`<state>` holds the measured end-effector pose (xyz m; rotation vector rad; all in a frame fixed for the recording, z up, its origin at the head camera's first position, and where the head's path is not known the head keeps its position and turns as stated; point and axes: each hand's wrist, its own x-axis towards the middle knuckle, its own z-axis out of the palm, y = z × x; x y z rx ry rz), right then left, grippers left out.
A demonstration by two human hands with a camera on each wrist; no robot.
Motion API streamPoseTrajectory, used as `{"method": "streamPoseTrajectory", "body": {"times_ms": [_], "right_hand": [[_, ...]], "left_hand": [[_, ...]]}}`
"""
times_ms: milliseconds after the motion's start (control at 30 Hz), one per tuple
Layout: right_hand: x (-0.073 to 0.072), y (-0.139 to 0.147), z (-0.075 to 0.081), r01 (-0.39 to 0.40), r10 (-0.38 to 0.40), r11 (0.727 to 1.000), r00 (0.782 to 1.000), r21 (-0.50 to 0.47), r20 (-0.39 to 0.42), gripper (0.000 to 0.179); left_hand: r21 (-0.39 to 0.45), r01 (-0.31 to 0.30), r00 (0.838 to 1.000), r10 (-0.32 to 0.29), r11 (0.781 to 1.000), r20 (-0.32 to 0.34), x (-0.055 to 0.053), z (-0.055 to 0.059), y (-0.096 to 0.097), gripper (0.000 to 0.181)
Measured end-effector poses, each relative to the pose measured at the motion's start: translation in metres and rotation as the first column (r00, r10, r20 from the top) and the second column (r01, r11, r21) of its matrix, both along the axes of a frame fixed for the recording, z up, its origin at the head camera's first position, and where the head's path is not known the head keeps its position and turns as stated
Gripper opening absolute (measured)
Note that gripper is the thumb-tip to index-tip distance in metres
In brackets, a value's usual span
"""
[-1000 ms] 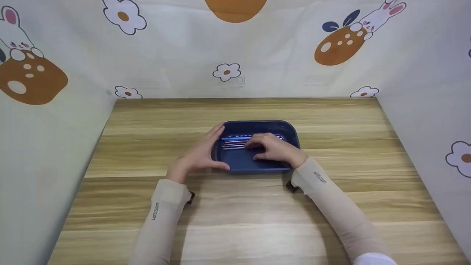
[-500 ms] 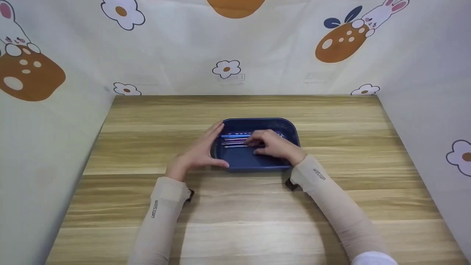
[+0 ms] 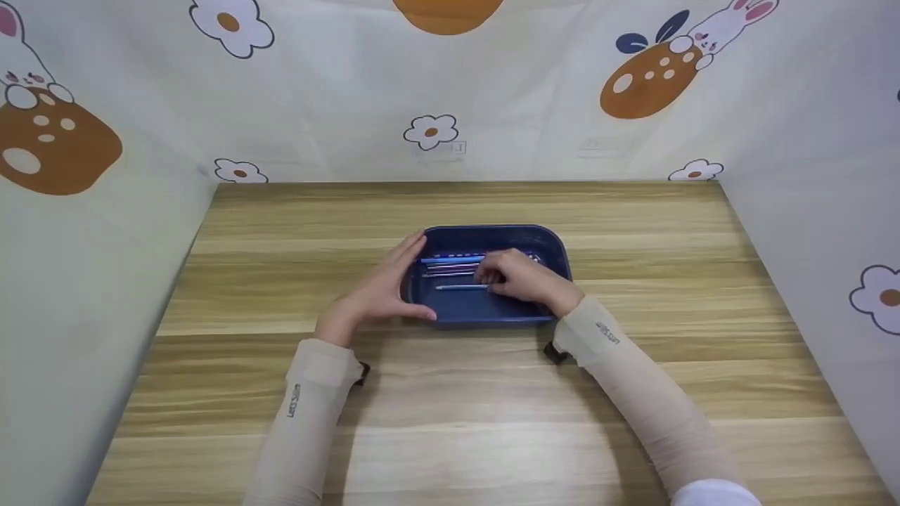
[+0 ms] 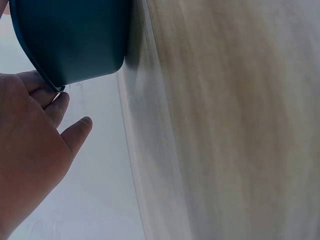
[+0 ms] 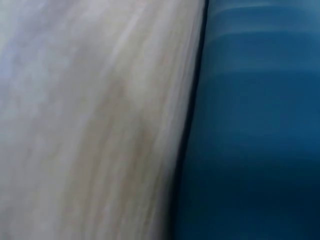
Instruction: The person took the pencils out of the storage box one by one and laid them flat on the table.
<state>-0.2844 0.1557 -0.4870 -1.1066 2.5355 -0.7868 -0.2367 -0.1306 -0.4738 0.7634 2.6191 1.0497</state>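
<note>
A dark blue rectangular tray (image 3: pixel 492 321) with rounded corners sits on the wooden table. My left hand (image 3: pixel 376 288) spans its left end, fingers straight along the back corner and thumb at the front corner. In the left wrist view, the fingertips of that hand (image 4: pixel 32 125) touch the tray's rim (image 4: pixel 75 50). My right hand (image 3: pixel 524 277) reaches into the tray and pinches a slim light-blue pencil (image 3: pixel 460 287) near its right end. Behind it, several pencils (image 3: pixel 450 269) lie side by side, their right parts hidden by the hand. The right wrist view shows the blurred tray wall (image 5: pixel 250 125), not the hand.
The wood-grain table (image 3: pixel 450 422) surrounds the tray. A pale curtain (image 3: pixel 337 105) printed with flowers and rabbits encloses the back and both sides. A dark wrist camera (image 3: pixel 555 351) sits at the right cuff, close to the tray's front right corner.
The right hand's fingers have drawn one pencil away from the row, toward the front of the tray. The left hand stays at the tray's left end.
</note>
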Motion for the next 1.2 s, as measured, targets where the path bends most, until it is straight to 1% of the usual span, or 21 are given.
{"method": "streamPoseTrajectory", "body": {"times_ms": [367, 767, 933, 1033, 1133, 1200], "right_hand": [[0.0009, -0.0026, 0.0003, -0.004, 0.004, 1.0, 1.0, -0.006, 0.013, 0.02], [0.0007, -0.0022, -0.0008, 0.001, -0.001, 1.0, 1.0, -0.018, 0.015, 0.021], [0.0014, -0.0013, -0.0008, -0.009, 0.009, 1.0, 1.0, -0.027, 0.002, 0.021], [0.0012, -0.0003, -0.0008, -0.01, 0.01, 1.0, 1.0, -0.028, -0.009, 0.021], [0.0004, 0.0012, -0.0003, 0.001, -0.002, 0.999, 1.0, -0.039, -0.016, 0.02], [-0.0002, 0.0028, 0.0007, 0.014, -0.015, 0.998, 1.0, -0.061, -0.015, 0.02]], "left_hand": [[-0.021, -0.009, 1.0, 0.009, 1.0, 0.008, -0.0006, -0.0006, -0.0035, 0.129], [-0.006, -0.009, 1.0, 0.009, 1.0, 0.006, -0.0011, -0.0026, -0.0034, 0.127], [-0.016, 0.003, 1.0, -0.004, 1.0, -0.013, -0.0015, -0.0029, -0.0025, 0.125], [-0.022, 0.009, 1.0, -0.009, 1.0, -0.016, -0.0018, -0.0024, -0.0018, 0.125], [-0.034, 0.007, 1.0, -0.007, 0.999, -0.004, -0.0024, -0.0006, -0.0007, 0.126], [-0.052, 0.007, 1.0, -0.007, 0.999, 0.002, -0.0031, 0.0012, 0.0004, 0.127]]}}
